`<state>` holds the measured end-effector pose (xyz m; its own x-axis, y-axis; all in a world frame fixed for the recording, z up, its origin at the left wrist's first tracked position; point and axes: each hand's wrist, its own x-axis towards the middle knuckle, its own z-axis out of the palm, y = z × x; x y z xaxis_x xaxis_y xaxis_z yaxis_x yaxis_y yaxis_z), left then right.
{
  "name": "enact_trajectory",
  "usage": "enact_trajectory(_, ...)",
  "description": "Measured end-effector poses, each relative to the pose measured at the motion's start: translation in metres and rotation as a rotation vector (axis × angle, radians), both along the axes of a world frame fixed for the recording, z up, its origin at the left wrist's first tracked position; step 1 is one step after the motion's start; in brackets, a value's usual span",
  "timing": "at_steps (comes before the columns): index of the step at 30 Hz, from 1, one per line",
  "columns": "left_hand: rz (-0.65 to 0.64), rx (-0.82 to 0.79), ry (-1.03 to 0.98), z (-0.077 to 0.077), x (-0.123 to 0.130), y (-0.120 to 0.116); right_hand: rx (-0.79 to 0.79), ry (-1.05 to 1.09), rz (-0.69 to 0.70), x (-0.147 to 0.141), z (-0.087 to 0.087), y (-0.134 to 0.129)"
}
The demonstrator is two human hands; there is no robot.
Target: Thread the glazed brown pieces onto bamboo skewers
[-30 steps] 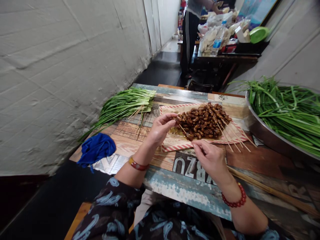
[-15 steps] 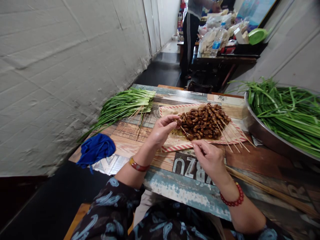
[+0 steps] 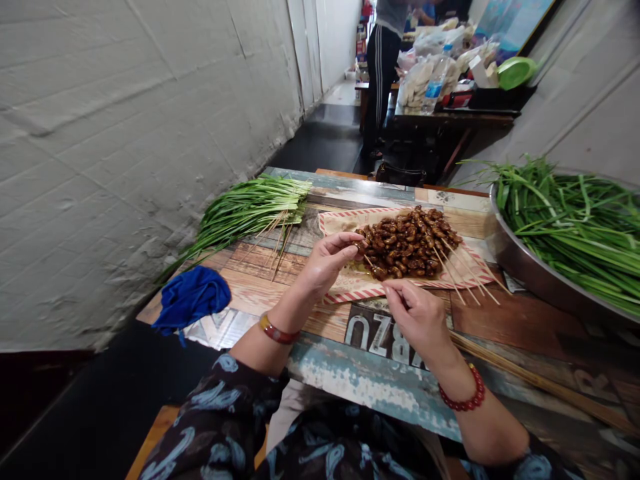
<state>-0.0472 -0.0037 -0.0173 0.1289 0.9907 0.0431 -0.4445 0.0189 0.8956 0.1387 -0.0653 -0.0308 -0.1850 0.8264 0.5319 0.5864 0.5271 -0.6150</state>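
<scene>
My left hand [image 3: 334,261] is closed in a pinch around a small glossy brown piece of food [image 3: 359,247], held beside the pile. From it a thin bamboo skewer [image 3: 369,261] slants down toward my right hand [image 3: 417,313], whose thumb and forefinger are pressed together at the skewer's lower end. The heap of brown pieces [image 3: 400,243] lies just beyond both hands on a sheet of paper with a red-striped border [image 3: 340,293]. Several loaded skewers [image 3: 457,279] rest on the heap's right side, their bare ends pointing toward me.
Green chives [image 3: 250,207] with a few skewers lie at the table's left. A crumpled blue cloth [image 3: 193,300] sits at the left edge. A metal basin [image 3: 540,267] of chives stands right, and a skewer bundle [image 3: 540,380] lies nearer. A person [image 3: 383,67] stands beyond.
My left hand has shifted very slightly to the right with its piece of food. My right hand stays almost in place. The person in the background has moved their arms.
</scene>
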Motion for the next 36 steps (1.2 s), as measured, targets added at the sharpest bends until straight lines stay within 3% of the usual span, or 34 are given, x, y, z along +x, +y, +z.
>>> enact_trajectory(4, -0.003, 0.014, -0.023, 0.0042, 0.0000, -0.0010, 0.006, -0.008, -0.002, 0.0012, -0.0004, 0.0002)
enact_trajectory(13, -0.127, -0.122, -0.114, 0.0047, -0.0013, -0.0030, 0.071, -0.089, -0.016, 0.0022, -0.0043, 0.0003)
enact_trajectory(26, -0.043, -0.094, -0.124, 0.0009, 0.0038, -0.0049, 0.109, -0.127, -0.025, -0.0013, -0.0098, -0.0009)
enact_trajectory(36, -0.069, -0.086, -0.092, 0.0011, 0.0056, -0.0071, 0.109, -0.132, -0.036, -0.0032, -0.0087, -0.0011)
